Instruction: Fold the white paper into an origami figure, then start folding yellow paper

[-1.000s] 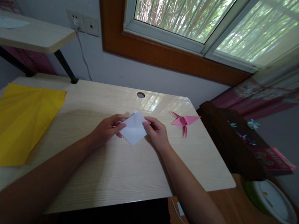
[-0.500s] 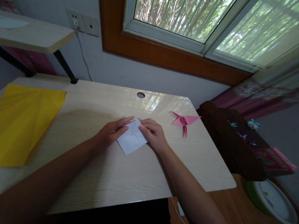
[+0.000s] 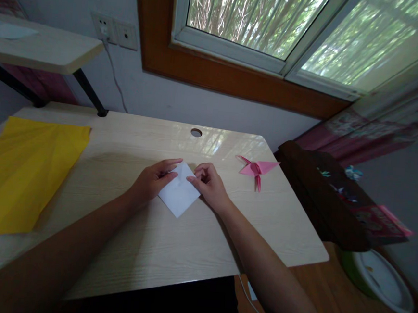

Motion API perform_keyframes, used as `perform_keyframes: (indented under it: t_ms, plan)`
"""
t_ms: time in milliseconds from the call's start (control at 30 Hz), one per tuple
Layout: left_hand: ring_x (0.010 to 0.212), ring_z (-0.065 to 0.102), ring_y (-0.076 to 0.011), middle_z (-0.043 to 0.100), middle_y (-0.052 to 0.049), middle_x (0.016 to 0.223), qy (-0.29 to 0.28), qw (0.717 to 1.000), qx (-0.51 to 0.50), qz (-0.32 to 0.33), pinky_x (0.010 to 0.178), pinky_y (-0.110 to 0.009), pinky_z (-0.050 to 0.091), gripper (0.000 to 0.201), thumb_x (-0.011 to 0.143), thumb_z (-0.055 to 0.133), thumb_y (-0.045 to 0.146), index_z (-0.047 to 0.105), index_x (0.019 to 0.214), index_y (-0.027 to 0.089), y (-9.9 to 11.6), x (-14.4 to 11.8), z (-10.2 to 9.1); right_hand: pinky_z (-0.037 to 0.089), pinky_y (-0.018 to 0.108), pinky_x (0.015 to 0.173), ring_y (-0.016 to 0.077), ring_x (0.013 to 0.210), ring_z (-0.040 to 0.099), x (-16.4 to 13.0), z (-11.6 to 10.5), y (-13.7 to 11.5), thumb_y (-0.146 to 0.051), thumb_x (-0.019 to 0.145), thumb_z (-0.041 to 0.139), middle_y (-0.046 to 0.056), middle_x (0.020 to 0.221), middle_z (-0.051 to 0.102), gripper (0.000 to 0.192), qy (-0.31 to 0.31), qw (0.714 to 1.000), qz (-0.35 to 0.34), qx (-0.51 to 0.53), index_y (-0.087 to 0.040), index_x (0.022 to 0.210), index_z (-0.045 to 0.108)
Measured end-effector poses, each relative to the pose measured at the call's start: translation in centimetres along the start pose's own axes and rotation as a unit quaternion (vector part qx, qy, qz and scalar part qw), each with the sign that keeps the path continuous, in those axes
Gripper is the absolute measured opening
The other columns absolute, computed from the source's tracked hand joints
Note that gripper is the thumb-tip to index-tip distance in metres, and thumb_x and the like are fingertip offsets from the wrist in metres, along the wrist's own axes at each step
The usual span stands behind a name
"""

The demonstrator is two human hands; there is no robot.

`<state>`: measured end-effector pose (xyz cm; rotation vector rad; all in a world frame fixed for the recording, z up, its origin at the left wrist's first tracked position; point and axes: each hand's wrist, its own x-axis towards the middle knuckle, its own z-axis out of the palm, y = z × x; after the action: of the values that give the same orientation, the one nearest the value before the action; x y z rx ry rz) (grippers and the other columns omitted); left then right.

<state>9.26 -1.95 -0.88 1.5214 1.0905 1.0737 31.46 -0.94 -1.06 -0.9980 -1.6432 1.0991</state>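
Dim overall — window [image 3: 249, 15] glare on desk [image 3: 172, 250]

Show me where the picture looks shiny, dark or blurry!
Head view: the window reflects on the table near the round hole; head view: a soft shadow lies below the left hand; head view: little things on the brown furniture, far right, look blurry.

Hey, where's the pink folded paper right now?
In the head view, the pink paper lies on the desk, right of the right hand, near the desk's right edge.
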Motion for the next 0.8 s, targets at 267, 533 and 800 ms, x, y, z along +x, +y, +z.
perform_keyframes:
  t_ms: [267,533,800]
  plan:
    - [0.079,0.064,-0.0159,0.071,-0.004,0.094,0.064,0.997,-0.042,-0.028,0.063,-0.023,0.046,0.050,0.084,0.073,0.038,0.063,0.130,0.022,-0.6,1.0,-0.7,0.040,0.027,0.060,0.0133,0.066,0.053,0.4,-0.3,-0.1,-0.039,0.080,0.080,-0.004,0.076,0.060,0.031,0.030,0.995,0.027,0.092,-0.025,0.096,0.058]
    - [0.070,0.063,-0.0145,0.065,0.000,0.084,0.013,0.992,-0.098,-0.074,0.060,-0.025,0.054,0.056,0.084,0.073,0.041,0.058,0.134,0.021,-0.2,1.1,-0.9,0.041,0.027,0.061,0.0146,0.069,0.053,0.8,-1.0,0.2,-0.044,0.076,0.080,-0.002,0.077,0.061,0.029,0.112,0.990,0.052,0.071,-0.023,0.086,0.063]
    - [0.070,0.062,-0.0140,0.067,-0.002,0.085,0.038,0.974,-0.201,-0.092,0.057,-0.025,0.054,0.041,0.083,0.073,0.036,0.066,0.119,0.017,0.2,1.1,-0.9,0.046,0.029,0.067,0.0156,0.074,0.057,0.7,-1.2,0.3,-0.042,0.081,0.077,0.001,0.084,0.067,0.023,0.085,0.995,0.042,0.038,-0.022,0.089,0.068]
